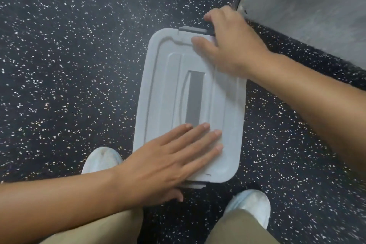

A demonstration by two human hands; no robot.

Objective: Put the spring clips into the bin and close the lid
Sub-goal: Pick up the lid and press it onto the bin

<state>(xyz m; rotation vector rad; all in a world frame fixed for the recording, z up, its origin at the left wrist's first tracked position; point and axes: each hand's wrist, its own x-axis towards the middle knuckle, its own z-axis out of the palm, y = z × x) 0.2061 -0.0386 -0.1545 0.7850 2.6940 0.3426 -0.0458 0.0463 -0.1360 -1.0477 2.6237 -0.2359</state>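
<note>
A pale grey bin stands on the floor with its lid (223, 105) lying flat on top, a darker grey handle strip (194, 98) down the lid's middle. My left hand (170, 156) rests flat on the near end of the lid, fingers spread, thumb hanging over the near edge by the near latch (195, 185). My right hand (229, 45) curls over the far end, thumb on the lid, fingers wrapped around the grey far latch (193, 30). No spring clips are visible; the bin's inside is hidden under the lid.
The floor (69, 55) is dark with white speckles. A grey wall or panel (309, 10) rises at the upper right, close behind the bin. My two white shoes (101, 159) (249, 207) and tan trouser legs sit at the near edge.
</note>
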